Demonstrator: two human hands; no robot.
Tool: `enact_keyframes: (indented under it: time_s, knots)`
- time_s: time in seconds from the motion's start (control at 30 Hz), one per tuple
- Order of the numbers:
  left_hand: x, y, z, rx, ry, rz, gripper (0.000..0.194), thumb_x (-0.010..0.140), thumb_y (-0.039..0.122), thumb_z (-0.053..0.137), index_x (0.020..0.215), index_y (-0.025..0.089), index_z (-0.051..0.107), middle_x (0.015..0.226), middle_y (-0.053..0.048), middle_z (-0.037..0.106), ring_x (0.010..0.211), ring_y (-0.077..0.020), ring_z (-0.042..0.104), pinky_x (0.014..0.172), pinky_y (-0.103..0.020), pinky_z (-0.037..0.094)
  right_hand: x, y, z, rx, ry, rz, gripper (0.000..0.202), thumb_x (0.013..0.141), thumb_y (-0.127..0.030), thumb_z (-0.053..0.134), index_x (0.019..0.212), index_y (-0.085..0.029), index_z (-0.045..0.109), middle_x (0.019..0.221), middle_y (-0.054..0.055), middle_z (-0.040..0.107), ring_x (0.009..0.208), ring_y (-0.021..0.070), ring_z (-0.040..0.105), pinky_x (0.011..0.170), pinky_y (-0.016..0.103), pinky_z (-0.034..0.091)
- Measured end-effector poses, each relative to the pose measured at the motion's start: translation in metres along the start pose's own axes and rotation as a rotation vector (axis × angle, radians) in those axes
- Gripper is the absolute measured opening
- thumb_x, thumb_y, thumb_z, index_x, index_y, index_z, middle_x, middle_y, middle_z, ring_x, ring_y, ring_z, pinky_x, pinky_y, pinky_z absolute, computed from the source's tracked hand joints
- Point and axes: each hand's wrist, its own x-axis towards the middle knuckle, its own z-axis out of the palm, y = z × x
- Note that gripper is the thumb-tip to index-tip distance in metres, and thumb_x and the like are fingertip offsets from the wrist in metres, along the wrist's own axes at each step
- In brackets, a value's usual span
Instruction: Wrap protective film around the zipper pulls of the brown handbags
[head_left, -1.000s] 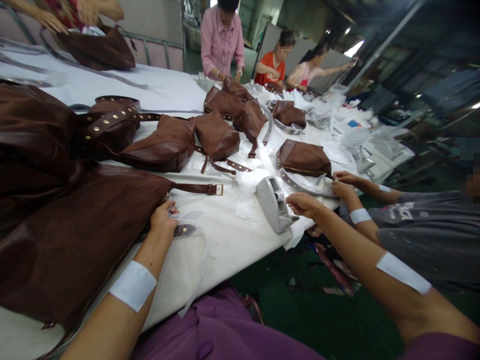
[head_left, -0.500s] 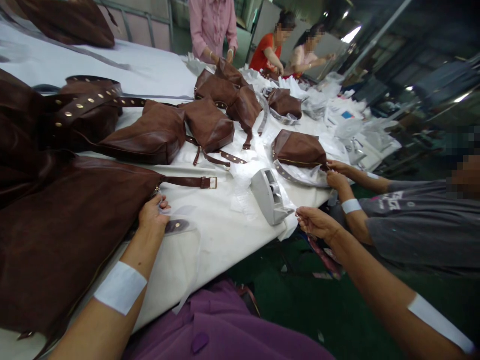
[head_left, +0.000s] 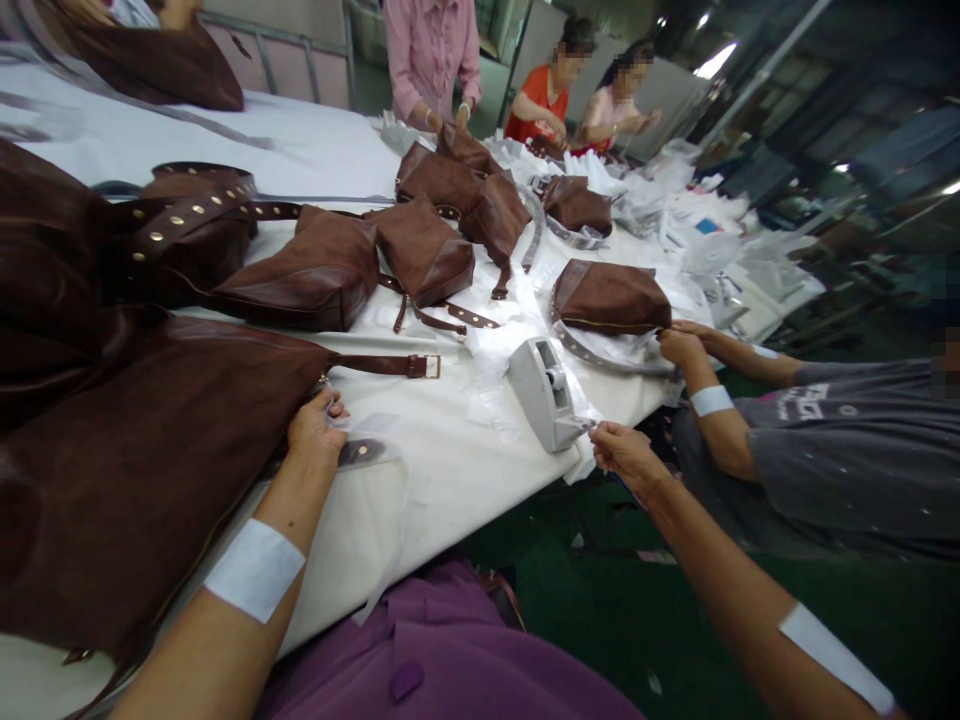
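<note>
My left hand is closed at the corner of a large brown leather handbag, pinching a bit of clear plastic film by the metal ring. Beside it, a buckled strap sticks out over the table, and a studded strap end in clear plastic lies under the wrist. My right hand pinches the end of clear tape at the cutting edge of a grey tape dispenser. The tape itself is barely visible between the fingertips and the dispenser.
More brown handbags lie along the white table. A co-worker in grey at the right handles another bag. Other people work at the far side. Crumpled plastic bags pile up at the far right.
My right hand has shifted slightly at the dispenser's edge, while my left stays at the bag's corner. At top left, a person's hands have appeared on a far bag. The view has shifted slightly.
</note>
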Motion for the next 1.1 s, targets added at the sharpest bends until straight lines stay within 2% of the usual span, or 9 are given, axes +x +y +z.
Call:
enact_keyframes:
  time_s: [0.1, 0.2, 0.27, 0.4, 0.47, 0.53, 0.6, 0.77, 1.1]
  knots:
    - [-0.004, 0.001, 0.002, -0.022, 0.069, -0.001, 0.018, 0.08, 0.002, 0.05, 0.068, 0.014, 0.045, 0.055, 0.005, 0.047, 0.038, -0.0019, 0.031, 0.036, -0.014, 0.022, -0.025, 0.02, 0.024, -0.324, -0.053, -0.016, 0.029, 0.061, -0.027, 0.065, 0.051, -0.019, 0.039, 0.042, -0.006, 0.036, 0.039, 0.0066, 0.034, 0.038, 0.019, 0.024]
    - [-0.017, 0.001, 0.004, 0.02, 0.098, 0.017, 0.019, 0.073, 0.001, 0.054, 0.064, 0.015, 0.045, 0.054, 0.005, 0.046, 0.039, -0.0023, 0.032, 0.036, -0.015, 0.021, -0.056, 0.02, 0.065, -0.379, -0.349, -0.059, 0.024, 0.071, -0.034, 0.058, 0.056, -0.019, 0.046, 0.048, -0.004, 0.044, 0.043, 0.0098, 0.041, 0.042, 0.022, 0.029]
    - [-0.021, -0.002, 0.006, 0.009, 0.123, 0.07, 0.02, 0.067, -0.001, 0.057, 0.062, 0.015, 0.047, 0.052, 0.006, 0.045, 0.04, -0.0031, 0.034, 0.038, -0.017, 0.024, -0.066, -0.004, 0.101, -0.374, -0.545, -0.174, 0.019, 0.077, -0.036, 0.055, 0.068, -0.019, 0.057, 0.055, -0.001, 0.052, 0.051, 0.0124, 0.048, 0.048, 0.023, 0.035]
    - [-0.02, -0.008, 0.002, -0.011, 0.167, 0.157, 0.023, 0.061, 0.004, 0.063, 0.054, 0.017, 0.046, 0.051, 0.005, 0.045, 0.041, -0.0049, 0.036, 0.041, -0.02, 0.026, -0.059, -0.089, 0.196, -0.333, -0.669, -0.435, 0.011, 0.076, -0.029, 0.058, 0.073, -0.018, 0.06, 0.057, -0.001, 0.054, 0.055, 0.0123, 0.05, 0.053, 0.024, 0.038]
    - [-0.023, -0.011, -0.005, -0.02, 0.176, 0.156, 0.027, 0.058, 0.007, 0.068, 0.05, 0.017, 0.043, 0.048, 0.005, 0.044, 0.041, -0.0057, 0.036, 0.041, -0.022, 0.024, -0.047, -0.125, 0.247, -0.28, -0.77, -0.488, 0.009, 0.074, -0.026, 0.058, 0.072, -0.017, 0.059, 0.059, -0.001, 0.054, 0.054, 0.0112, 0.05, 0.053, 0.023, 0.038]
    - [-0.028, -0.015, -0.012, -0.03, 0.176, 0.127, 0.031, 0.056, 0.012, 0.071, 0.05, 0.018, 0.042, 0.047, 0.005, 0.042, 0.04, -0.0061, 0.035, 0.042, -0.023, 0.023, -0.033, -0.144, 0.29, -0.259, -0.859, -0.491, 0.01, 0.072, -0.026, 0.059, 0.072, -0.017, 0.059, 0.059, -0.002, 0.053, 0.052, 0.0098, 0.048, 0.051, 0.022, 0.037]
    - [-0.034, -0.019, -0.018, -0.037, 0.173, 0.101, 0.031, 0.054, 0.017, 0.074, 0.051, 0.018, 0.043, 0.047, 0.006, 0.04, 0.041, -0.0061, 0.034, 0.043, -0.024, 0.023, -0.021, -0.149, 0.318, -0.275, -0.903, -0.472, 0.012, 0.071, -0.028, 0.059, 0.072, -0.016, 0.058, 0.058, -0.002, 0.052, 0.051, 0.0088, 0.046, 0.05, 0.021, 0.035]
    - [-0.041, -0.028, -0.023, -0.053, 0.184, 0.149, 0.029, 0.057, 0.025, 0.074, 0.057, 0.018, 0.046, 0.049, 0.006, 0.041, 0.043, -0.0062, 0.033, 0.044, -0.024, 0.023, -0.008, -0.139, 0.343, -0.381, -0.946, -0.471, 0.017, 0.071, -0.033, 0.06, 0.069, -0.016, 0.057, 0.057, -0.003, 0.049, 0.052, 0.0083, 0.042, 0.052, 0.021, 0.034]
    - [-0.049, -0.032, -0.025, -0.06, 0.155, 0.138, 0.024, 0.062, 0.028, 0.074, 0.06, 0.019, 0.052, 0.051, 0.005, 0.043, 0.046, -0.0081, 0.036, 0.049, -0.025, 0.027, -0.014, -0.132, 0.352, -0.607, -0.668, -0.48, 0.016, 0.067, -0.031, 0.062, 0.061, -0.017, 0.059, 0.053, 0.0, 0.054, 0.05, 0.0104, 0.047, 0.047, 0.021, 0.035]
